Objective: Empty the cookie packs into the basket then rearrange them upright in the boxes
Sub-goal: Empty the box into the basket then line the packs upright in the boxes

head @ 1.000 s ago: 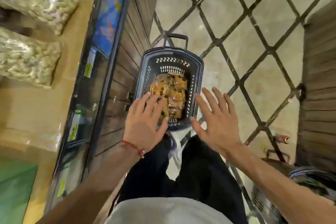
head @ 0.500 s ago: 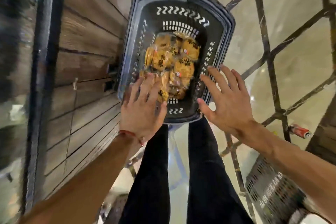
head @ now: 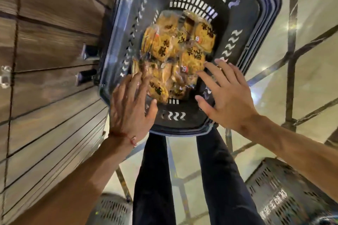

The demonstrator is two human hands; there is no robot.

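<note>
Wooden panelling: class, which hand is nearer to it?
Left. The left hand is over the basket side next to the wooden panelling; the right hand is over the opposite side.

Red wrist cord (head: 126, 135), blk trousers (head: 155, 179)

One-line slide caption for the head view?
Left hand and right hand, both open, poised over loose cookie packs in the basket.

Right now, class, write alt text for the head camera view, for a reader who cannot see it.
An open left hand and open right hand reach down into a dark plastic basket holding a loose pile of yellow cookie packs. The basket stands on a pale tiled floor beside a wooden wall.
</note>
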